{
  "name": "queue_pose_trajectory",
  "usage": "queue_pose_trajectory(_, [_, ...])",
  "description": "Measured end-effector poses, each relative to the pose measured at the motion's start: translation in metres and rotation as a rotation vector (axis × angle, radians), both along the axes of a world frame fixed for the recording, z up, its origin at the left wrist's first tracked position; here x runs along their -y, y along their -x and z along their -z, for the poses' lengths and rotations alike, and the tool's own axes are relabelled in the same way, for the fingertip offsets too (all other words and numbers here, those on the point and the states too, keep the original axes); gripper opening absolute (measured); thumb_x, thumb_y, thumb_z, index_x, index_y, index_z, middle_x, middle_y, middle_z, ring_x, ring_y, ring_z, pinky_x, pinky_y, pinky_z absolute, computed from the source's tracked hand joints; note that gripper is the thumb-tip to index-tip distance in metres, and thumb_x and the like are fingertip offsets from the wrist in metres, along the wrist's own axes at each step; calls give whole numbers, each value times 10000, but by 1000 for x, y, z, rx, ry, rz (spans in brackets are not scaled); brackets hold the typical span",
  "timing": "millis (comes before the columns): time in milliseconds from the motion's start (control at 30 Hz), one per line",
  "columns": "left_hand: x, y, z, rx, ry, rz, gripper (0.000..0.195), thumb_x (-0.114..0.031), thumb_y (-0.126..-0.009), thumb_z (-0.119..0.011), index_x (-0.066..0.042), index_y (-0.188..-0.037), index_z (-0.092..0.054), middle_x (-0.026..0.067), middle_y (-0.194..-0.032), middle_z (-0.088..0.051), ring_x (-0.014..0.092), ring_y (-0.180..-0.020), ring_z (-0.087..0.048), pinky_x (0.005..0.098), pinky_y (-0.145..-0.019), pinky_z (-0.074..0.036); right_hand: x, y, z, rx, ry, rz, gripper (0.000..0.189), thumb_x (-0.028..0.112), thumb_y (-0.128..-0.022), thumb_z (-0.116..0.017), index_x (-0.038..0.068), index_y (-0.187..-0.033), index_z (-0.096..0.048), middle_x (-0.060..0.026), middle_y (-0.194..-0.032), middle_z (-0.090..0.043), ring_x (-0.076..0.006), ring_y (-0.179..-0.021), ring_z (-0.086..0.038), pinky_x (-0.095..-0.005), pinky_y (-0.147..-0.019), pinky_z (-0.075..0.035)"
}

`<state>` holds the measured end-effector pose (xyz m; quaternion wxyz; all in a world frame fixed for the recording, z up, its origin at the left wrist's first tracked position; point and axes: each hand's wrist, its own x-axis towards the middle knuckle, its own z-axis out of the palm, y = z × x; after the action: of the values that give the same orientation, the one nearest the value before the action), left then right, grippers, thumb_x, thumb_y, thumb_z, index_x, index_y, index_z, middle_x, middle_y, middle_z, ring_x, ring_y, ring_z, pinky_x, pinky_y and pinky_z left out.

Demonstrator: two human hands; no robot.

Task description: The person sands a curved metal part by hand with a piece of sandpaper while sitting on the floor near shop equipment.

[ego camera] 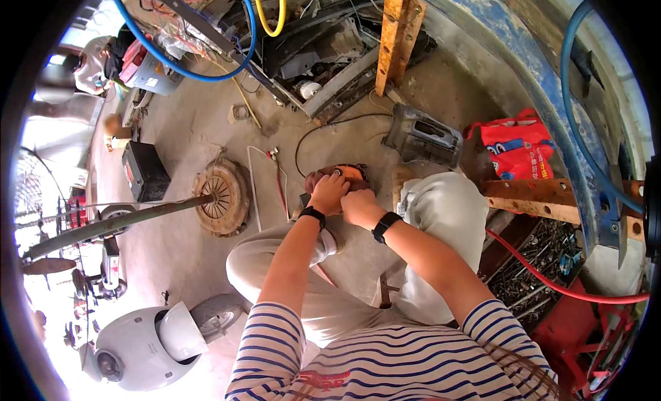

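On the concrete floor (206, 277) in front of my bent knees sits a rounded, orange and brown metal part (356, 174). My left hand (330, 193) rests over its near side, fingers curled onto it. Against its near right edge is my right hand (360, 207), with the fingers folded in; whatever they hold is hidden. A black band circles each wrist. Left of my hands lies a rusty clutch pressure plate (227, 217) with radial spring fingers. A red hose (282, 194) with a metal fitting runs between that plate and my hands.
A grey plastic housing (426, 137) and a red bag (519, 145) lie to the right. Nearby is a tray of loose bolts (537, 261). A black battery (145, 171), a metal pole (119, 228) and a white scooter (139, 344) stand left. Blue hose (206, 76) hangs overhead.
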<state>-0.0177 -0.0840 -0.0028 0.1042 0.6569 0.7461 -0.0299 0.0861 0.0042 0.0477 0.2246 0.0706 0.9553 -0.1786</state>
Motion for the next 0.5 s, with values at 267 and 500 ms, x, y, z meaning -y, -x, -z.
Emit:
queue_pose_trajectory(267, [-10, 12, -2, 79, 61, 65, 399, -375, -709, -588, -124, -1019, -578, 68, -987, -548, 255, -1000, -486, 381, -814, -384, -17, -6, -3, -79, 46, 49, 156, 167, -744, -542, 100, -802, -670, -99, -808, -663, -266, -772, -641, -392, -657, -465])
queue_pose_trajectory(500, [-47, 22, -1, 59, 220, -196, 511, -360, -691, -607, -107, -1132, -549, 112, -1129, -512, 286, -1114, -432, 425, -917, -351, -34, -10, -9, -192, 24, 93, 160, 161, -744, -537, 97, -848, -640, -100, -807, -654, -271, -768, -638, -385, -648, -475])
